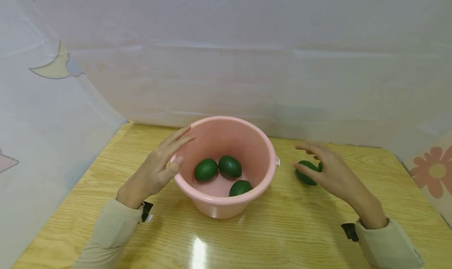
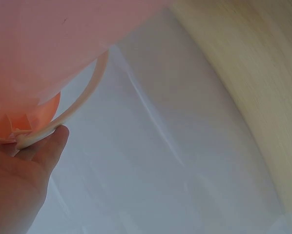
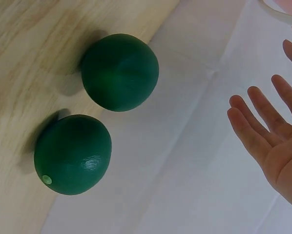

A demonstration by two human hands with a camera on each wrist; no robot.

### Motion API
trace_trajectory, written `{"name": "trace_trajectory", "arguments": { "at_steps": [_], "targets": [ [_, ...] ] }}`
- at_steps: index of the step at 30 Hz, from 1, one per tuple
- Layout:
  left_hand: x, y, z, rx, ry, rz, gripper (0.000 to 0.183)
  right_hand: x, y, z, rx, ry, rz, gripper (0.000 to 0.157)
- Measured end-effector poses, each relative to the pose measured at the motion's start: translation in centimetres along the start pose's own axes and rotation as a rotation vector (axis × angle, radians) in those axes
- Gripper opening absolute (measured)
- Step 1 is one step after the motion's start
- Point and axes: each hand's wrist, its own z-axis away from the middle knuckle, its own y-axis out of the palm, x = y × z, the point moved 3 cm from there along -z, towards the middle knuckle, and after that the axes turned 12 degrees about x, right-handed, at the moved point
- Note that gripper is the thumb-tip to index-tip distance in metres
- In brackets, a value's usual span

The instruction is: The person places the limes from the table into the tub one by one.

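Observation:
A pink bucket [image 1: 219, 212] stands on the table with three dark green, lime-like fruits visible inside, one of them a green fruit [image 1: 206, 169] at the left. My left hand [image 1: 155, 169] rests at the bucket's left rim, fingers extended. In the left wrist view its fingertips touch the bucket's pale handle [image 2: 82, 100] near the mount. My right hand [image 1: 328, 169] hovers, fingers spread and holding nothing, near two more fruits right of the bucket. The right wrist view shows these apart from the palm: one green fruit [image 3: 120, 72] and another green fruit [image 3: 73, 155] with a pale stem spot.
The wood-grain table [image 1: 282, 237] ends at the back against a pale sheet [image 1: 226, 77]. The sheet also covers the sides, with a printed moon at left and a printed flower [image 1: 436, 171] at right.

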Motion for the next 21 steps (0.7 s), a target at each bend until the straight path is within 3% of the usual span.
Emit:
{"name": "trace_trajectory", "arguments": {
  "at_steps": [21],
  "targets": [
    [0.0, 0.0, 0.0, 0.001, -0.004, -0.006, 0.050, -1.6, 1.3, 0.4, 0.033, -0.007, 0.007, 0.052]
  ]
}}
